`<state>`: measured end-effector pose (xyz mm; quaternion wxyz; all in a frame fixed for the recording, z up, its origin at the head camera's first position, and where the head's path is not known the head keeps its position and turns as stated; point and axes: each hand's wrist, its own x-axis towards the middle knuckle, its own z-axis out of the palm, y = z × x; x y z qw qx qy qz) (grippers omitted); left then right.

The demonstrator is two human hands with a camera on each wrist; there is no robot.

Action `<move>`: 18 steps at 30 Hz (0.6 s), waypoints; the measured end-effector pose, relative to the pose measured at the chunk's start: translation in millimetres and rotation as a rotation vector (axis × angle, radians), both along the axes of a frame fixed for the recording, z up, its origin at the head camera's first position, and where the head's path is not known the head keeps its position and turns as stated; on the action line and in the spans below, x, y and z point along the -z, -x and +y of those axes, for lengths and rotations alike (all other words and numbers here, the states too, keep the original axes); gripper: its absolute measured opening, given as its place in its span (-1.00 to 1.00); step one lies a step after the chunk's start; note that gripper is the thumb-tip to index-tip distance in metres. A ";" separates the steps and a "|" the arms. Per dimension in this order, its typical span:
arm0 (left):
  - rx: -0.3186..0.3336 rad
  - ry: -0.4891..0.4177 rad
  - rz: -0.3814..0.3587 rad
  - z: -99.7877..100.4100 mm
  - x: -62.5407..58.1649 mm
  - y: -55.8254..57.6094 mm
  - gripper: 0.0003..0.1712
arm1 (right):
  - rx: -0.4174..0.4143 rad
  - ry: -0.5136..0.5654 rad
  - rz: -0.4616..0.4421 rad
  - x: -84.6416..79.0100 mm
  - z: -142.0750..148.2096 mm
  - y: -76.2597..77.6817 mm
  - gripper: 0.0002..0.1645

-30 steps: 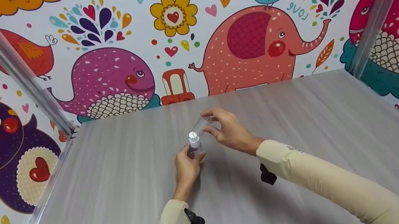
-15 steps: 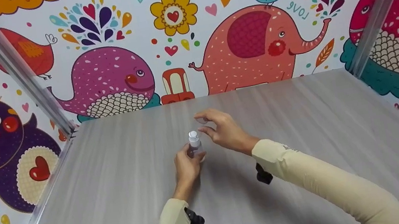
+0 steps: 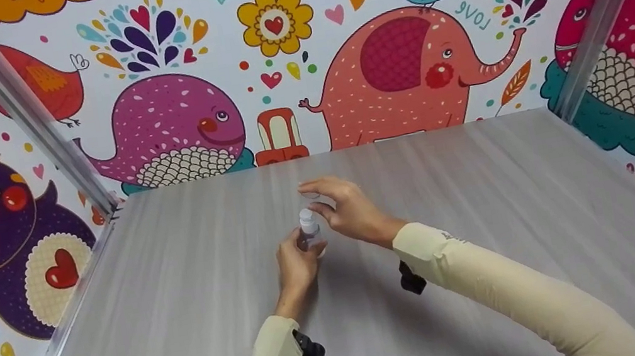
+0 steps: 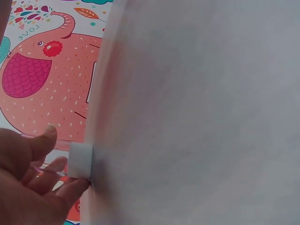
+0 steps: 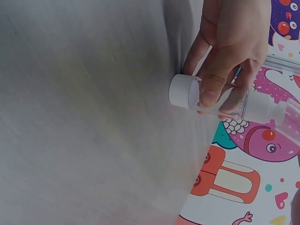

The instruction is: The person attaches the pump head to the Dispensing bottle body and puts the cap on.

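My left hand (image 3: pixel 297 264) grips a small clear pump bottle (image 3: pixel 310 229) around its body, fingers and thumb on opposite sides. In the right wrist view the bottle's white base (image 5: pixel 182 91) meets the grey tabletop, and its white collar and pump head (image 5: pixel 265 108) point away from it. Just over the pump head, my right hand (image 3: pixel 354 207) pinches a clear cap (image 3: pixel 310 195) between thumb and fingers. The cap's edge (image 5: pixel 290 121) overlaps the tip of the pump head in the right wrist view; whether they touch, I cannot tell. The left wrist view shows the base (image 4: pixel 80 160) below the left fingers.
A grey wood-grain table (image 3: pixel 188 326) spreads under both hands. Behind it stands a wall with cartoon animals (image 3: pixel 403 75). Metal posts (image 3: pixel 27 115) rise at the back corners. A black wrist camera (image 3: pixel 310 350) hangs at the left sleeve.
My right hand has brought the cap leftward, turning it from a slant beside the pump head to above it. The left hand and bottle have stayed in place.
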<state>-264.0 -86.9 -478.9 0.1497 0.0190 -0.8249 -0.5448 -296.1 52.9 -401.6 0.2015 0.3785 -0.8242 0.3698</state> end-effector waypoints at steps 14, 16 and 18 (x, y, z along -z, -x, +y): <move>-0.024 0.047 0.014 -1.2 0.0 1.1 -0.74 | -0.025 -0.010 0.011 11.4 -3.5 -1.1 -0.59; -0.018 0.040 0.012 -1.3 0.1 1.1 -0.74 | -0.027 -0.009 0.023 13.3 -4.3 -1.3 -0.60; -0.015 0.032 0.010 -1.6 0.2 0.9 -0.74 | -0.030 -0.012 0.026 15.2 -5.2 -2.0 -0.61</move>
